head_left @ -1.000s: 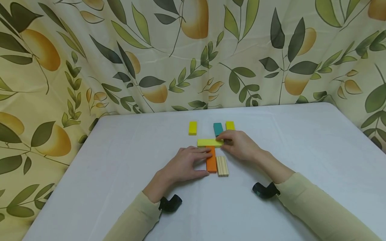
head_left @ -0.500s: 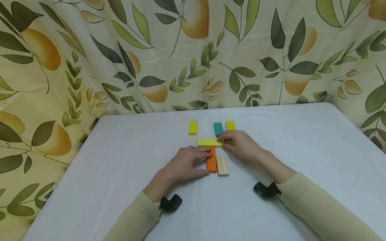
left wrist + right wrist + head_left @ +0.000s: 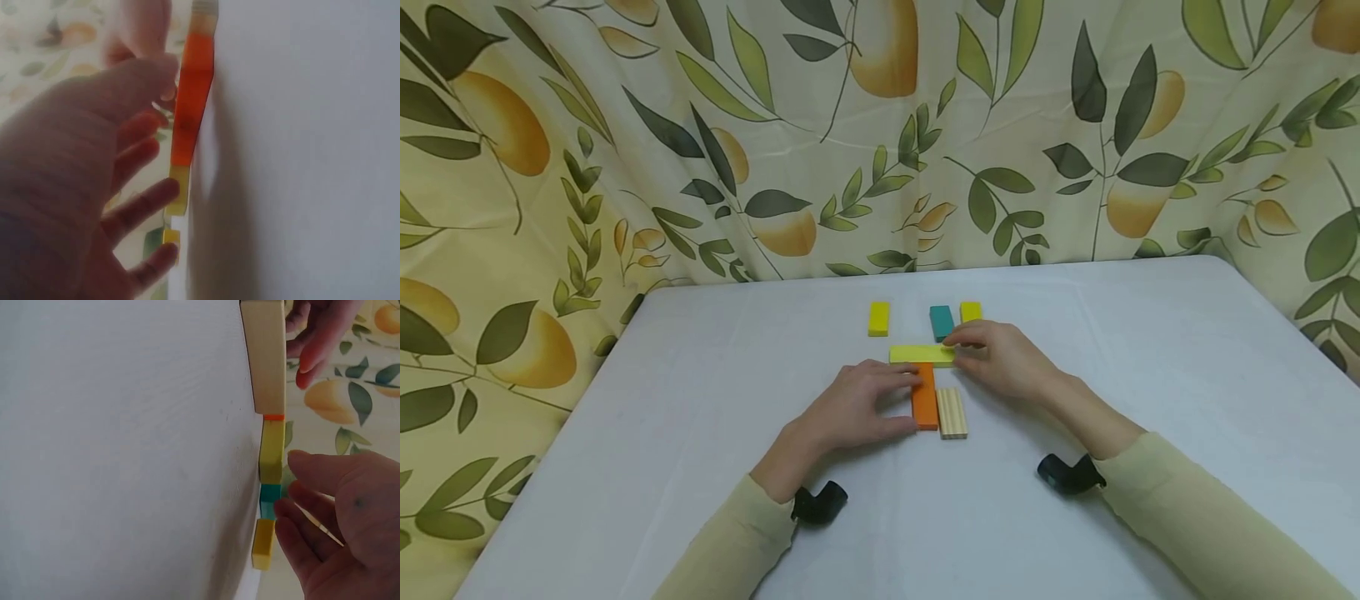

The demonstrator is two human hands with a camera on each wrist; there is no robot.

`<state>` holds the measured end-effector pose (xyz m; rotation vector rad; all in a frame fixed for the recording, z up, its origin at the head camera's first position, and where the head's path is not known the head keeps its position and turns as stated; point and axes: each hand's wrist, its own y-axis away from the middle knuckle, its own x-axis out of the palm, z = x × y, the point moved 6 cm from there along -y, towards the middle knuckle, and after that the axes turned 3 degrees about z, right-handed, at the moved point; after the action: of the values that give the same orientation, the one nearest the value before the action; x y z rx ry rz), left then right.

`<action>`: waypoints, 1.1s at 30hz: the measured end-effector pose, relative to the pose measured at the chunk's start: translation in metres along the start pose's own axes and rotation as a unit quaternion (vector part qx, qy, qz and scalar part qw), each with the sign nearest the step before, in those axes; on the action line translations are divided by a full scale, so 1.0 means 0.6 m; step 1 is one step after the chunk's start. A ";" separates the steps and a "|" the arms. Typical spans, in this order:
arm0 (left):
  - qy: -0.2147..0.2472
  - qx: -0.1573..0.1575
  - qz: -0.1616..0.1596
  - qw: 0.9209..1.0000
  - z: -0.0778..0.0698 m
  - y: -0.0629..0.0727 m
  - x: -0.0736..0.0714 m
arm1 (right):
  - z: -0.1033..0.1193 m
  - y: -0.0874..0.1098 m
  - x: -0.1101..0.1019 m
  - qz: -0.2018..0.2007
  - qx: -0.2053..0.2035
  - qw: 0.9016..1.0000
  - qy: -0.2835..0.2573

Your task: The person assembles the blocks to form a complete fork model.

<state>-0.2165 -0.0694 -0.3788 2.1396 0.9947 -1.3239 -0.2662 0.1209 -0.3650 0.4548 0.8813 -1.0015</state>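
Observation:
A yellow-green block (image 3: 912,355) lies crosswise at the far end of an orange block (image 3: 924,404), forming a T. My left hand (image 3: 859,406) hovers at the orange block's left side, fingertips over its top. In the left wrist view that hand's fingers (image 3: 145,209) are spread and grip nothing. At the right end of the yellow-green block is my right hand (image 3: 1003,360). The right wrist view shows its thumb and fingers (image 3: 306,540) parted, a little away from the blocks. A striped, pale wooden block (image 3: 952,413) lies along the orange block's right side.
Behind the T lie a teal block (image 3: 942,323), a yellow block (image 3: 971,311) to its right and another yellow block (image 3: 878,319) to the left. A white cloth covers the table (image 3: 700,467), with a fruit-patterned curtain (image 3: 850,192) behind its far edge.
The left hand has eased slightly left, its fingertips drawing back over the orange block. The right hand has shifted slightly right from the yellow-green block's end. The blocks stay in place.

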 end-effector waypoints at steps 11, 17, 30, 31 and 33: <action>0.033 0.002 -0.050 0.998 0.015 -0.003 -0.019 | 0.003 0.019 -0.008 -0.012 -0.020 1.000 -0.017; 0.072 0.001 -0.068 0.995 0.025 -0.010 -0.023 | 0.008 0.029 -0.003 0.004 -0.012 1.000 -0.021; 0.073 0.042 -0.029 0.996 0.030 -0.042 -0.014 | 0.026 0.056 0.011 0.054 -0.076 0.995 -0.034; 0.071 0.044 -0.024 0.996 0.031 -0.044 -0.013 | 0.027 0.058 0.013 0.060 -0.079 0.995 -0.032; 0.063 0.048 -0.014 0.997 0.031 -0.047 -0.008 | 0.028 0.062 0.017 0.073 -0.081 0.994 -0.028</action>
<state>-0.2502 -0.0651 -0.3822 2.3135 1.0330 -1.2884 -0.2240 0.1219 -0.3652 0.3469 0.8578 -0.7984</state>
